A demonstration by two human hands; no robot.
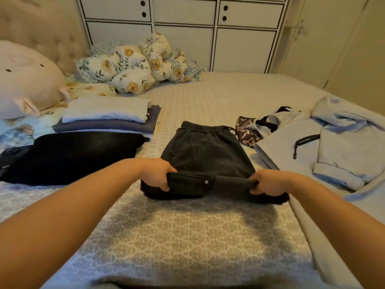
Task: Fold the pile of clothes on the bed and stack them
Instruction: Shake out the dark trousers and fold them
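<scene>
Currently, the left hand (158, 175) and right hand (268, 183) each grip the dark pants' (205, 151) near fold; uneven lifting toward 12 o'clock risks skewing it.

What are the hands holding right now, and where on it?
Both hold the dark grey trousers by the folded near end: left hand at its left corner, right hand at its right.

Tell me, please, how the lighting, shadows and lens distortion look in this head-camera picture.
Head view: warm yellowish room light; a dark shadow falls on the patterned bedspread below the left hand and right hand, which grip the dark grey trousers; wide-angle bending curves the cabinet lines and stretches the forearms; the black folded garment loses detail.
</scene>
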